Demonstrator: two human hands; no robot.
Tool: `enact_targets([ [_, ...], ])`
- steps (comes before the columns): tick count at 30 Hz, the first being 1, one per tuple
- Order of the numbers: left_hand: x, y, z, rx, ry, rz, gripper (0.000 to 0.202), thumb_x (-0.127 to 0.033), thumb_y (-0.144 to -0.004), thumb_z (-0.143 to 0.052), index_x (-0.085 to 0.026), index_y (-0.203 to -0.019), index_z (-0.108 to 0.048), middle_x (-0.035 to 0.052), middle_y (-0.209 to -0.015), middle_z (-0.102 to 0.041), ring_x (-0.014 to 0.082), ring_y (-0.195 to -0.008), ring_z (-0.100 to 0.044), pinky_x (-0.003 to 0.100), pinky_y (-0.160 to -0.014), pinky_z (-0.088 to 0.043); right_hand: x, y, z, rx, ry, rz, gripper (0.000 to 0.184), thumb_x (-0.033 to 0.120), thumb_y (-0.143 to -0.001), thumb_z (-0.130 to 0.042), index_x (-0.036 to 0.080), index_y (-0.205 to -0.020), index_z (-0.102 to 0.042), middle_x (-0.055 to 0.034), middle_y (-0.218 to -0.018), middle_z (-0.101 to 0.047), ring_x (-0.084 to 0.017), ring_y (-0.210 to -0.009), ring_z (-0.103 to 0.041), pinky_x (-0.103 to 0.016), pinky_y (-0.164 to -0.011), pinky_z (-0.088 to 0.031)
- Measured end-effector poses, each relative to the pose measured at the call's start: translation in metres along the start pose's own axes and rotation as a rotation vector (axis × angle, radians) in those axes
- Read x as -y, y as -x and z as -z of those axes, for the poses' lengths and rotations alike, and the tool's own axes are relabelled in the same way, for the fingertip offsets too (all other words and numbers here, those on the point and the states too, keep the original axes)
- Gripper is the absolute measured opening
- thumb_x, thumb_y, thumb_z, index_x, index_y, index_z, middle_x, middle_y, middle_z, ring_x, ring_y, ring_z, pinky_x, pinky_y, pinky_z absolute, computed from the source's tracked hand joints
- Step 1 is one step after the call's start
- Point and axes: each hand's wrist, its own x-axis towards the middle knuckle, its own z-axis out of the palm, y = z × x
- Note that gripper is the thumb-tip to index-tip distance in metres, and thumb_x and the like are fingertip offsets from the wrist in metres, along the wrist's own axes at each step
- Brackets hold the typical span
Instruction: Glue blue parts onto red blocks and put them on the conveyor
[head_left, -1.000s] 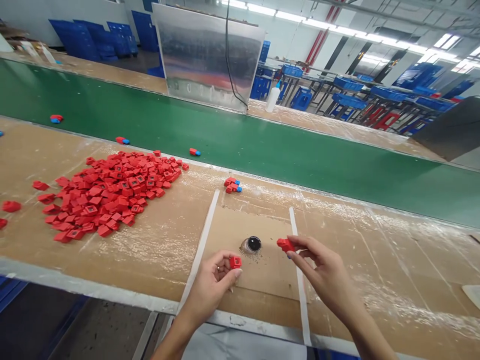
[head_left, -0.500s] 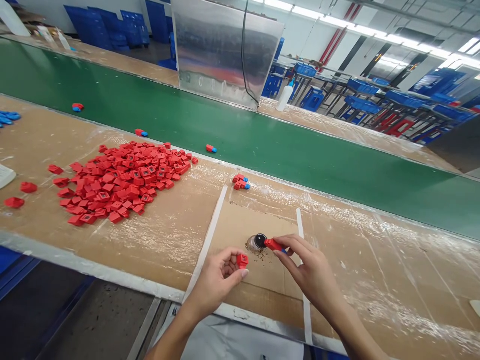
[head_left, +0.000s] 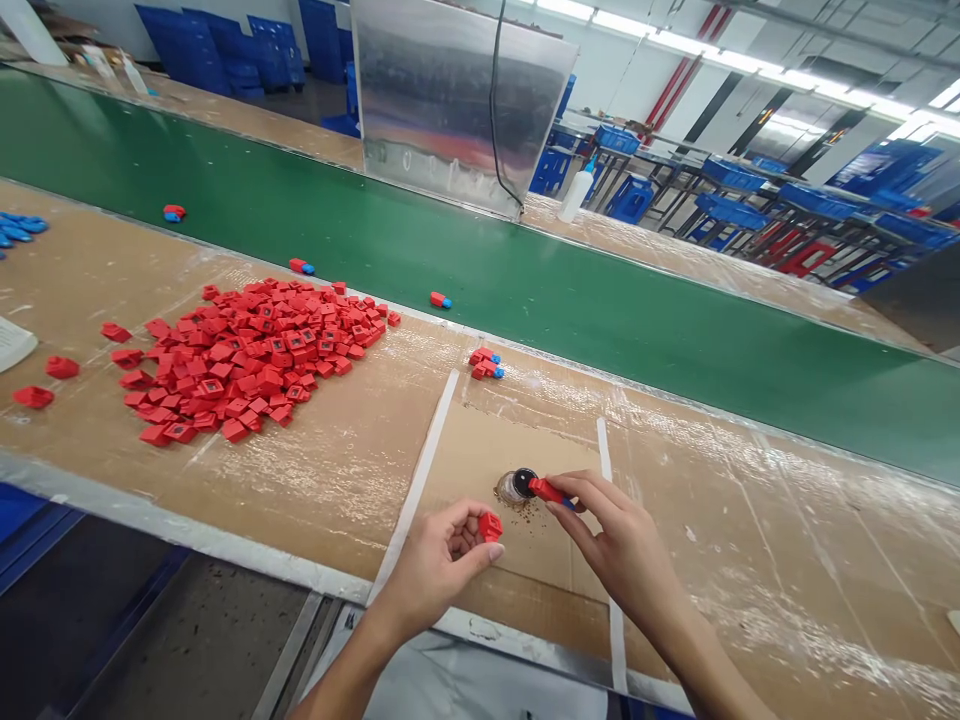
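Note:
My left hand (head_left: 439,560) pinches a small red plastic block (head_left: 490,527) between thumb and fingers, its hollow side partly showing. My right hand (head_left: 611,520) grips a red-and-blue plastic piece (head_left: 549,489) whose red end points left, against or just beside the black top of a small round jar (head_left: 517,485). Whether the piece touches the jar I cannot tell. Brown specks surround the jar on a cardboard sheet (head_left: 480,440). A few joined red-and-blue pieces (head_left: 486,363) lie behind the sheet.
A big heap of red blocks (head_left: 255,350) covers the table to the left. Behind runs a green conveyor belt (head_left: 600,285) carrying spaced red-and-blue pieces (head_left: 440,300). Blue parts (head_left: 19,228) lie at the far left. A metal panel (head_left: 457,100) and a white bottle (head_left: 576,192) stand beyond the belt.
The red-and-blue pieces on the belt have shifted right. My left hand has turned its red block slightly. My right hand stays at the jar with its piece.

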Motion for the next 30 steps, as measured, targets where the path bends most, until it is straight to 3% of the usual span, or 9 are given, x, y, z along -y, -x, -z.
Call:
enact_targets([
  [8,0.0,0.0,0.001,0.021,0.048,0.007,0.018,-0.029,-0.084,-0.065,-0.017,-0.098,-0.065,0.0007,-0.08,-0.057,0.0132,-0.073,-0.052,0.022,-0.067,-0.042,0.002,-0.002,0.003,-0.01,0.01,-0.002,0.018,0.03,-0.1,-0.048,0.022,-0.109,-0.062,-0.0084,-0.104,-0.067,-0.021,-0.088,-0.066,-0.033,-0.075,-0.053],
  [14,0.005,0.0,0.002,0.081,0.141,0.04,0.022,-0.027,-0.084,-0.065,-0.017,-0.104,-0.064,0.0003,-0.078,-0.057,0.0134,-0.072,-0.054,0.023,-0.065,-0.044,0.012,-0.004,0.009,-0.024,-0.119,-0.078,0.017,0.032,-0.097,-0.055,0.022,-0.109,-0.063,-0.0064,-0.101,-0.067,-0.019,-0.081,-0.063,-0.031,-0.072,-0.051],
  [17,0.005,0.0,0.002,0.104,0.154,0.033,0.02,-0.027,-0.085,-0.064,-0.017,-0.103,-0.064,0.0002,-0.075,-0.057,0.0136,-0.071,-0.054,0.024,-0.066,-0.045,0.023,0.001,0.005,-0.012,-0.227,-0.146,0.02,0.034,-0.096,-0.058,0.022,-0.111,-0.063,-0.0065,-0.097,-0.067,-0.019,-0.078,-0.063,-0.031,-0.07,-0.052],
  [22,0.004,0.0,0.002,0.119,0.133,0.024,0.029,-0.028,-0.086,-0.063,-0.016,-0.112,-0.065,0.0016,-0.076,-0.06,0.0147,-0.072,-0.054,0.025,-0.066,-0.045,0.037,0.009,-0.008,0.041,-0.333,-0.137,0.02,0.032,-0.096,-0.057,0.021,-0.11,-0.064,-0.0064,-0.094,-0.067,-0.018,-0.075,-0.062,-0.029,-0.069,-0.052],
  [30,0.005,0.001,0.002,0.133,0.106,0.014,0.03,-0.025,-0.087,-0.061,-0.018,-0.115,-0.066,0.0019,-0.08,-0.062,0.0144,-0.074,-0.055,0.025,-0.067,-0.045,0.036,0.014,-0.016,0.089,-0.366,-0.134,0.016,0.028,-0.096,-0.057,0.024,-0.11,-0.063,-0.0043,-0.097,-0.066,-0.017,-0.078,-0.061,-0.028,-0.072,-0.05],
])
